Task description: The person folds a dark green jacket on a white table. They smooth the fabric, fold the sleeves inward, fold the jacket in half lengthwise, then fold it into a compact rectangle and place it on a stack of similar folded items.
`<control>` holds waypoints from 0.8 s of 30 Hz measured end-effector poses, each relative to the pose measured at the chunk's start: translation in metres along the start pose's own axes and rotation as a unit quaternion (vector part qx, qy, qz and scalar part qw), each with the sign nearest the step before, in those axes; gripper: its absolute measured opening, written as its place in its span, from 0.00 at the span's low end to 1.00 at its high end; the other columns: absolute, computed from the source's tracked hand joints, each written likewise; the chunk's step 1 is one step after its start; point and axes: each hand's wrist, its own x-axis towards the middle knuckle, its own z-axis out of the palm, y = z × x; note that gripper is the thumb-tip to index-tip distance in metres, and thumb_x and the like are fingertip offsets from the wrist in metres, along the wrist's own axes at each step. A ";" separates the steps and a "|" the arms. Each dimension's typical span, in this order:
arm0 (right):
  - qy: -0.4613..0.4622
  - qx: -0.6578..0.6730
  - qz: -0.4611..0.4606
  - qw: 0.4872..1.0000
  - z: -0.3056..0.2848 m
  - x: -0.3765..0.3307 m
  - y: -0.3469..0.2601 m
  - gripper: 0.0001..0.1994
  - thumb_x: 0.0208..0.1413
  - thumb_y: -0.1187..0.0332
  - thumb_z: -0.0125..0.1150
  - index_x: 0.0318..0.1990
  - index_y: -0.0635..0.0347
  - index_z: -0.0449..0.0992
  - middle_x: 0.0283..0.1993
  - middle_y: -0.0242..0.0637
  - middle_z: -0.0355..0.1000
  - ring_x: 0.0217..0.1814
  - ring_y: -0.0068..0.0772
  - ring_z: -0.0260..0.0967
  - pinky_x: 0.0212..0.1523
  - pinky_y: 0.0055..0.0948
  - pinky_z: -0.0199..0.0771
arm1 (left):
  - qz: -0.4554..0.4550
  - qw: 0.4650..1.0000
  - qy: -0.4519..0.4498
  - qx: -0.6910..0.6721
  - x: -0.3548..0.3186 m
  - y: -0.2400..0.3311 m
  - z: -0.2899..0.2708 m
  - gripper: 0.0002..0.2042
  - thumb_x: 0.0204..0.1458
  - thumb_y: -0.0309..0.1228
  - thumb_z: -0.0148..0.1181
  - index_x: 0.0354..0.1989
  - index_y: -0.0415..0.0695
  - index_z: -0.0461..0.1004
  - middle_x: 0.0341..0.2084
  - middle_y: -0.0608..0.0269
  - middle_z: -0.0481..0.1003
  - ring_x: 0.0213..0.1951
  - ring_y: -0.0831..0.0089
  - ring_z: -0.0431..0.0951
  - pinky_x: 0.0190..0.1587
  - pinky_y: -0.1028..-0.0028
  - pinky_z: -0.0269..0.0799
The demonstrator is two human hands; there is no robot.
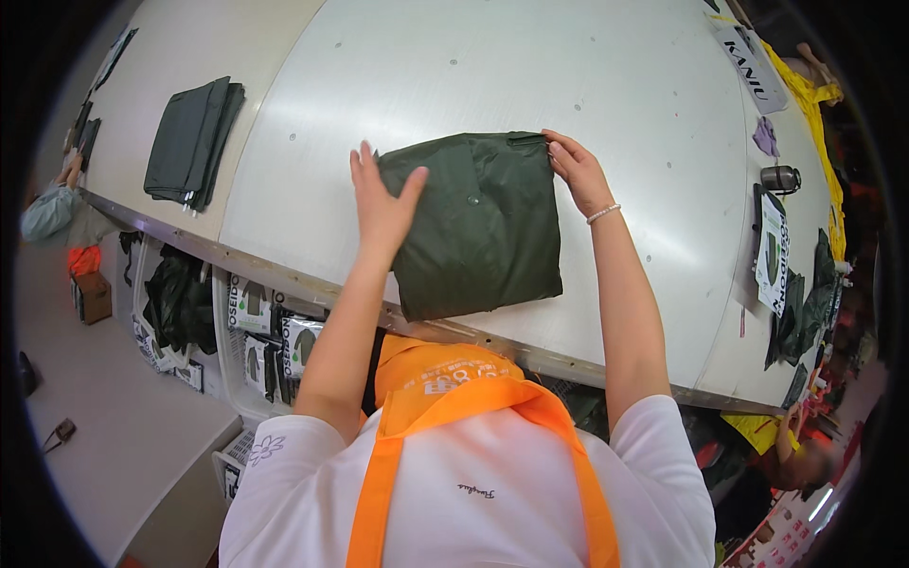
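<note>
1. Below the tabletop on my left, a white bin [222, 346] holds packaged garments [254, 301] in printed wrappers; my left forearm [333, 346] hides part of that area.
2. Beside it, further left, crumpled dark green cloth [180, 301] fills another space, with more packets underneath.
3. Lower down, a small white basket [223, 466] has something in it, too covered by my sleeve to make out. A brown cardboard box [92, 296] sits on the floor at far left.
4. The folded dark green garment [483, 237] lies in front of me on the white table [644, 237], near its front edge, between my hands.
5. My left hand [386, 210] is at its left side, fingers spread apart, thumb over the cloth.
6. My right hand [581, 172] touches its upper right corner, fingers close together; I cannot tell whether they pinch it.
7. A stack of folded green garments [192, 142] lies well apart to the left.
8. Far right: a purple cloth [765, 137], a dark flask [780, 179] and a packaged garment [772, 251].
</note>
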 end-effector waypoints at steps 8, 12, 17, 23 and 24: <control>-0.146 -0.065 0.042 0.986 -0.013 0.043 -0.020 0.11 0.60 0.62 0.53 0.44 0.57 0.74 0.41 0.25 0.72 0.45 0.19 0.65 0.50 0.23 0.63 | -0.049 0.992 -0.100 -0.064 0.024 -0.023 -0.002 0.32 0.42 0.37 0.69 0.56 0.40 0.64 0.55 0.49 0.61 0.58 0.57 0.62 0.59 0.66 0.60; -0.235 0.006 0.142 0.962 -0.036 0.064 -0.014 0.08 0.60 0.61 0.54 0.34 0.54 0.73 0.33 0.21 0.68 0.37 0.16 0.62 0.43 0.22 0.62 | -0.026 0.986 -0.124 -0.107 0.026 -0.033 0.003 0.30 0.39 0.32 0.71 0.53 0.43 0.66 0.55 0.53 0.61 0.57 0.59 0.63 0.58 0.66 0.61; -0.364 -0.083 0.265 0.889 -0.036 0.068 -0.015 0.09 0.58 0.60 0.55 0.31 0.55 0.72 0.31 0.21 0.68 0.34 0.13 0.61 0.39 0.18 0.62 | 0.006 0.975 -0.192 -0.116 0.019 -0.013 0.011 0.29 0.38 0.28 0.70 0.52 0.43 0.68 0.57 0.55 0.61 0.59 0.62 0.62 0.59 0.67 0.59; -0.108 -0.470 0.134 0.866 -0.012 0.040 -0.034 0.11 0.59 0.62 0.53 0.36 0.61 0.74 0.29 0.27 0.72 0.32 0.20 0.65 0.37 0.22 0.67 | -0.101 0.959 -0.182 -0.192 0.015 -0.027 0.019 0.23 0.52 0.31 0.57 0.58 0.44 0.64 0.60 0.57 0.59 0.61 0.61 0.60 0.62 0.65 0.55; -0.018 -0.532 0.092 0.842 -0.018 0.032 -0.037 0.11 0.59 0.62 0.53 0.37 0.62 0.74 0.29 0.30 0.73 0.32 0.22 0.66 0.38 0.23 0.68 | -0.081 0.967 -0.185 -0.156 0.023 -0.024 0.015 0.22 0.54 0.34 0.55 0.58 0.45 0.65 0.63 0.56 0.56 0.63 0.63 0.57 0.61 0.66 0.55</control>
